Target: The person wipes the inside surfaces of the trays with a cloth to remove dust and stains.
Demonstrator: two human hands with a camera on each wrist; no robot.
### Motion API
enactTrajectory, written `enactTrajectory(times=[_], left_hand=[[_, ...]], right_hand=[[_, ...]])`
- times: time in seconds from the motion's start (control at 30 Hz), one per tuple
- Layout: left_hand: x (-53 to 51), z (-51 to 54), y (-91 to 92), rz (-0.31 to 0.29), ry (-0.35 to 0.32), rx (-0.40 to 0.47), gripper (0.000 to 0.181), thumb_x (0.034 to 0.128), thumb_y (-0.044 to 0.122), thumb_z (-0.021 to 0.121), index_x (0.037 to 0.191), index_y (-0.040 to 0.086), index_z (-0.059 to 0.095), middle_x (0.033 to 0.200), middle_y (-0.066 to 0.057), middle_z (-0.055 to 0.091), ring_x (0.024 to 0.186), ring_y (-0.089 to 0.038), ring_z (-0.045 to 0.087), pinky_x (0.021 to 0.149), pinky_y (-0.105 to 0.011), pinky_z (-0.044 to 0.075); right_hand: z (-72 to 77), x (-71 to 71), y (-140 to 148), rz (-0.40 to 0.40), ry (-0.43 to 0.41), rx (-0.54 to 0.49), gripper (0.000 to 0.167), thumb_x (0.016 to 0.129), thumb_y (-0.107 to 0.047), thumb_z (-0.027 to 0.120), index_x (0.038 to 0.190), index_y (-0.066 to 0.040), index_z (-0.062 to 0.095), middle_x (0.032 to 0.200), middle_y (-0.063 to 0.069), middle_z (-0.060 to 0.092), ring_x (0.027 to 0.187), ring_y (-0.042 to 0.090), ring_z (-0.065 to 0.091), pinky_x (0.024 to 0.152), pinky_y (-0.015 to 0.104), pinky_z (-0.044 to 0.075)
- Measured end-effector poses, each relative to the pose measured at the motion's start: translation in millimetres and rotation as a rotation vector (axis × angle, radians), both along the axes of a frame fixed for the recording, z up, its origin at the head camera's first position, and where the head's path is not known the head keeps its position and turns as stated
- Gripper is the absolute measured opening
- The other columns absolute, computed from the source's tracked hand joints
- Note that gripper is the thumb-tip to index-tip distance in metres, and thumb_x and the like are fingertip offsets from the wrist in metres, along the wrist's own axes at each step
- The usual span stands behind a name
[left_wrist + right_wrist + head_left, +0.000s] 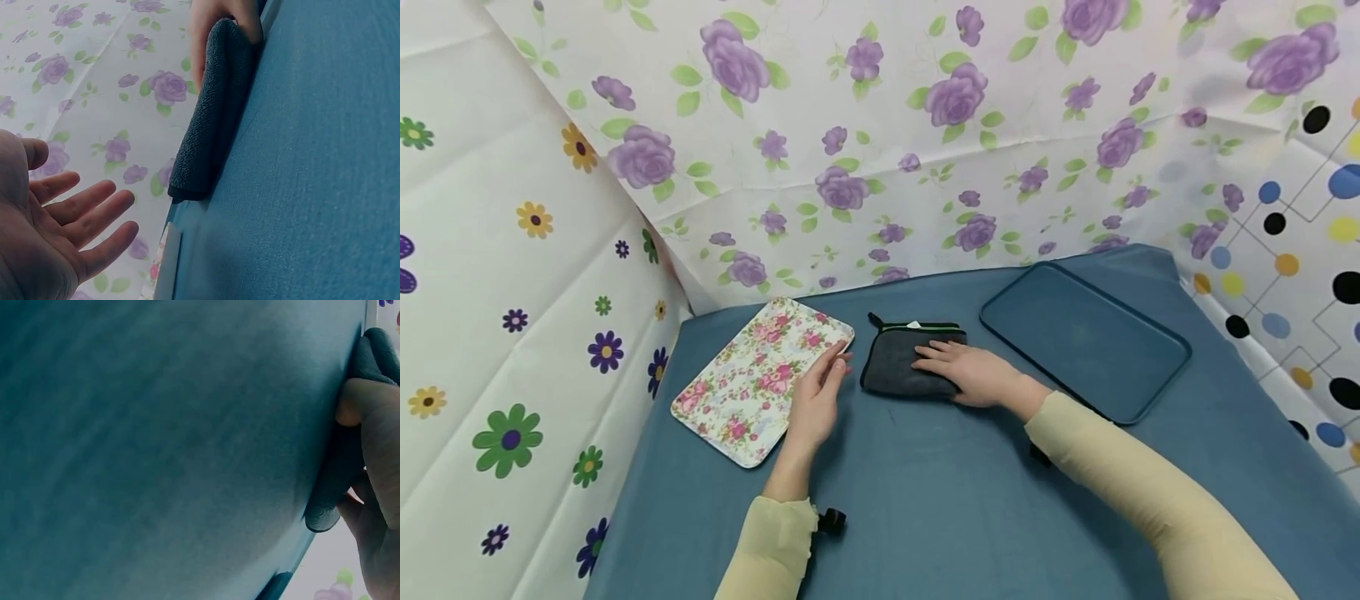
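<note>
A folded dark grey cloth [906, 362] with black edging and a small loop lies at the middle of the table's back part. My right hand [973, 371] rests on its right part, fingers spread over the top, thumb at the near edge. In the left wrist view the cloth [209, 119] looks thick and fluffy, in several layers. My left hand [815, 396] is held with fingers extended by the right edge of a floral tray [745, 392], left of the cloth. Its palm and spread fingers show in the left wrist view, holding nothing; whether it touches the tray I cannot tell.
A dark blue rectangular tray [1082, 342] lies to the right of the cloth, partly behind my right forearm. Blue fabric [925, 517] covers the table. Patterned sheets [880, 150] hang along the back and both sides.
</note>
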State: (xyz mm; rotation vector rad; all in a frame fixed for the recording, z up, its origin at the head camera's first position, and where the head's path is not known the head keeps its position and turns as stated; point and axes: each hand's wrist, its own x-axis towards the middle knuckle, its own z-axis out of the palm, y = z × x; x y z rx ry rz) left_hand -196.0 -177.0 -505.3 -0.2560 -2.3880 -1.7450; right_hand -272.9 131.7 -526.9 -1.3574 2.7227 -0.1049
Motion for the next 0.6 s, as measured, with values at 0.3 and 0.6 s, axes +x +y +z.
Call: enactTrajectory(times=[0.3, 0.6], left_hand=[[-1.4, 0.3, 3.8, 0.014, -0.018, 0.026, 0.042, 0.1167, 0.016, 0.049, 0.157, 0.005, 0.054, 0.14, -0.027, 0.066, 0.124, -0.048, 0.065, 0.109, -0.063, 0.046], [2.1, 9.9, 2.5, -0.003, -0.016, 0.012, 0.042, 0.1174, 0.021, 0.047, 0.156, 0.008, 0.056, 0.137, -0.026, 0.068, 0.12, -0.041, 0.069, 0.109, -0.061, 0.048]], right_hand=[[-3.4, -8.4, -8, 0.047, 0.209, 0.065, 0.075, 0.102, -0.004, 0.074, 0.166, -0.029, 0.044, 0.171, 0.005, 0.038, 0.146, 0.032, 0.049, 0.112, 0.05, 0.049], [-1.8, -8.4, -9, -0.078, 0.036, 0.05, 0.08, 0.101, 0.006, 0.061, 0.166, -0.035, 0.041, 0.173, 0.0, 0.035, 0.155, 0.032, 0.037, 0.12, 0.057, 0.038]])
